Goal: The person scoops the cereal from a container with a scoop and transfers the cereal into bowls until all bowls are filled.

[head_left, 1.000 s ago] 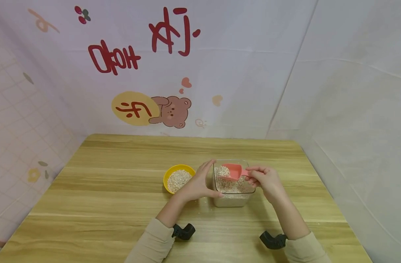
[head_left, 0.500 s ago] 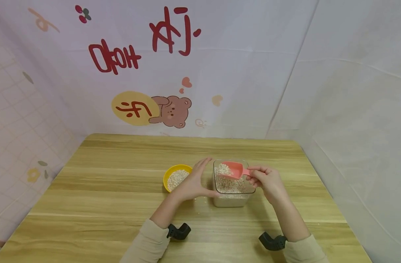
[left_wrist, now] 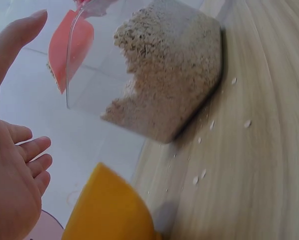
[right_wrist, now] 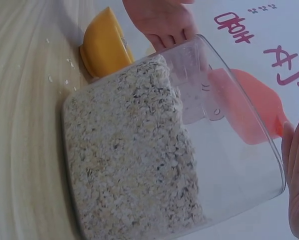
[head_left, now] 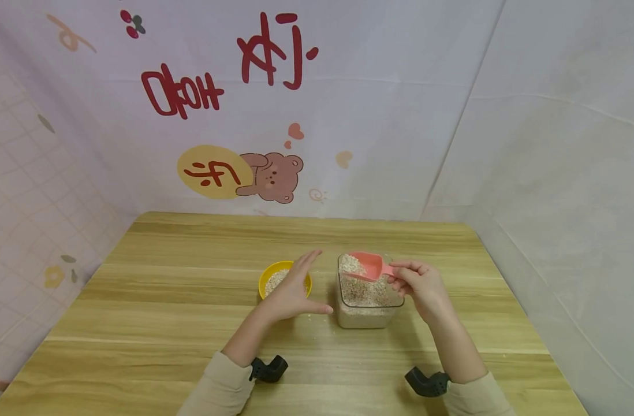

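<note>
My right hand [head_left: 421, 289] pinches the handle of a pink scoop [head_left: 373, 266], which carries a heap of oat flakes [head_left: 351, 264] at its front. The scoop is over the top of a clear square container [head_left: 366, 318], more than half full of oats [right_wrist: 129, 160]. To the left stands a yellow bowl [head_left: 264, 276] with oats in it, partly hidden behind my left hand [head_left: 288, 294]. That hand holds nothing; its thumb and fingers are spread apart, between the bowl and the container. In the left wrist view its fingers [left_wrist: 34, 150] are apart from the container wall.
Loose flakes [left_wrist: 195, 180] lie scattered on the wooden table [head_left: 192, 335] between bowl and container. A white printed cloth [head_left: 390, 115] hangs behind the table, and plain white cloth [head_left: 566, 173] hangs along the right side. Black wrist mounts [head_left: 269, 368] sit at both wrists.
My left hand has moved left, away from the container's rim, over the bowl's right side. The scoop with its oats has shifted slightly toward the container's back rim.
</note>
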{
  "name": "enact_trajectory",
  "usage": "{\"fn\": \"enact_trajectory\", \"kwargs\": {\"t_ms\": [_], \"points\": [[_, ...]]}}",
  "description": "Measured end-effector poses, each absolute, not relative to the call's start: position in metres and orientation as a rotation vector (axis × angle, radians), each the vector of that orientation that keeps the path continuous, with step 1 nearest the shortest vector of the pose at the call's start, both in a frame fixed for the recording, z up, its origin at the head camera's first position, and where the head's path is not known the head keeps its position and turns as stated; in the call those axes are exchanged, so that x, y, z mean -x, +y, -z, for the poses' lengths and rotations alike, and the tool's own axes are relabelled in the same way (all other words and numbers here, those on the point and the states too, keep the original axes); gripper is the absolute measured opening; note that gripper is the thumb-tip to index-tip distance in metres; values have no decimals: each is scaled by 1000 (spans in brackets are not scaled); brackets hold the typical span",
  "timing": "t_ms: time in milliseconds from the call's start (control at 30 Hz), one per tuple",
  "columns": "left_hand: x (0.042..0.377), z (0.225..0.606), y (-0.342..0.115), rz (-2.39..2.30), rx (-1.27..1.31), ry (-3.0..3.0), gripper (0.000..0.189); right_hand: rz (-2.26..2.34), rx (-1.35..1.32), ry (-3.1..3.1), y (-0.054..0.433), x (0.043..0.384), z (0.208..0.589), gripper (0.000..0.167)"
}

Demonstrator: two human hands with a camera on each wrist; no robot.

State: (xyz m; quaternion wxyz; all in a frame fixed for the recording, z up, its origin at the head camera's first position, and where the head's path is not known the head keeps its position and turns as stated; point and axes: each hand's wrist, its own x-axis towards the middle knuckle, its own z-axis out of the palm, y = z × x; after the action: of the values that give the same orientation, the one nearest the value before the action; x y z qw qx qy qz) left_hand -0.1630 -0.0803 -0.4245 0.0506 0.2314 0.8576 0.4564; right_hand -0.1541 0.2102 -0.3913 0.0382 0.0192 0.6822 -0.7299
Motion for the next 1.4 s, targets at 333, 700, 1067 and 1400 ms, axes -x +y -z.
{"fn": "enact_trajectory", "kwargs": {"t_ms": [333, 700, 1067, 1400], "points": [[163, 429, -102, -1390, -645, 2653, 119, 2261, 7, 2047, 196, 157, 387, 20], [158, 433, -125, -1445, -576, 2631, 119, 2203, 54, 2063, 174, 163, 386, 19], [157, 444, -149, -1422, -532, 2663, 117, 2142, 115, 2069, 156, 169, 385, 23], [160, 461, -167, -1407, -531, 2663, 116, 2076, 129, 2061, 142, 175, 382, 21]]}}
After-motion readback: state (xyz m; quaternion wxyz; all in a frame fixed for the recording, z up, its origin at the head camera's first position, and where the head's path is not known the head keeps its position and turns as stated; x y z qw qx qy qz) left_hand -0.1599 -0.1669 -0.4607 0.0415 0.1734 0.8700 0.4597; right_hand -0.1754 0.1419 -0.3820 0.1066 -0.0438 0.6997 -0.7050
